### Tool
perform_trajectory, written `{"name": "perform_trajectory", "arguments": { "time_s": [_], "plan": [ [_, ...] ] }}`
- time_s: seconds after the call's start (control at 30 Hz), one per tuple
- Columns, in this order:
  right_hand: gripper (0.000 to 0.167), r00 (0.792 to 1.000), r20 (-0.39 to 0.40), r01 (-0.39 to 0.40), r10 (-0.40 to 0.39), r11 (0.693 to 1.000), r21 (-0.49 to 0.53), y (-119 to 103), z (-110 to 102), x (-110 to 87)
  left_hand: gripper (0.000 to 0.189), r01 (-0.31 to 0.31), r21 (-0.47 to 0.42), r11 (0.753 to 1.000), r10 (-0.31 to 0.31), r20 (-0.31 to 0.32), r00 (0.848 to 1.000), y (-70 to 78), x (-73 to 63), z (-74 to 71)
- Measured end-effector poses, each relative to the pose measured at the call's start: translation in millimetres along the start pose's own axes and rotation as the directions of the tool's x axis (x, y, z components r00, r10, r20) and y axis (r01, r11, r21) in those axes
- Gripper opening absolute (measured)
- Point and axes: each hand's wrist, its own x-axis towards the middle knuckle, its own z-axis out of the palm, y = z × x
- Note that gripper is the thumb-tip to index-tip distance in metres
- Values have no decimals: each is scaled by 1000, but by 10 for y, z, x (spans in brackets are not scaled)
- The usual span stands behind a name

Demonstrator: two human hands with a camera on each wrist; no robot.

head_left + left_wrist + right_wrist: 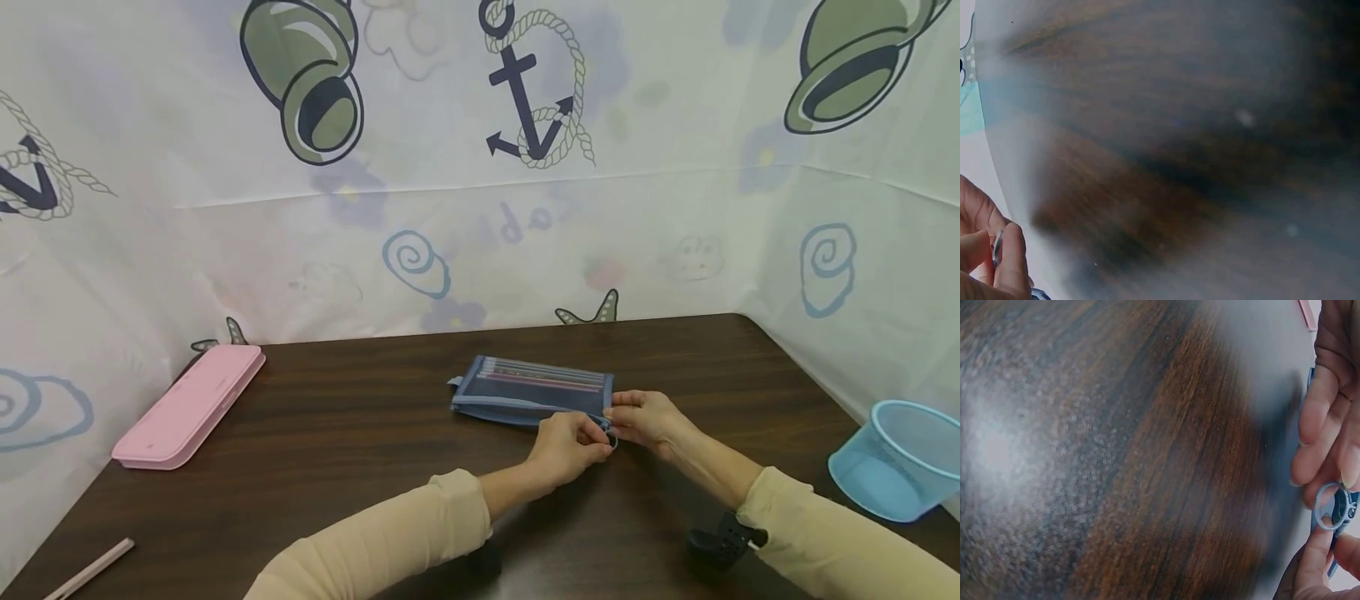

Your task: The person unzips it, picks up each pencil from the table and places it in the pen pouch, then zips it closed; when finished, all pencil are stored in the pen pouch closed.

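A blue zip pouch (pixel 525 392) with a see-through mesh top lies flat on the dark wood table, and several pencils (pixel 543 373) show inside along its far side. At the pouch's near right corner, my left hand (pixel 566 450) pinches the ring (pixel 1317 509) of the zipper pull between thumb and forefinger. My right hand (pixel 652 421) grips the pouch's right edge beside that corner, its fingertips close to the ring. In the left wrist view both hands show only at the lower left, with the pouch mostly hidden.
At the left edge lies a long pink case (pixel 191 408), with a thin pale stick (pixel 90 571) nearer me. A light blue plastic bin (pixel 885 475) stands at the right edge. Printed cloth (pixel 465 267) hangs behind the table (pixel 337 442) and along its sides.
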Motion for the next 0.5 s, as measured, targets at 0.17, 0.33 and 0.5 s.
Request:
{"name": "perform_trajectory", "arguments": {
  "time_s": [0.17,0.33,0.5],
  "plan": [
    [53,1000,-8,14,-14,1000,-8,0,5,-8,6,-11,-31,999,11,-3,1000,4,-4,-20],
    [52,1000,-5,24,-24,1000,5,-7,14,-5,10,-20,-10,1000,19,-29,999,-6,-6,-57],
    [52,1000,1,24,-24,1000,14,-1,13,-9,8,-10,-81,997,8,-24,1000,-12,2,-81]
  ]
}}
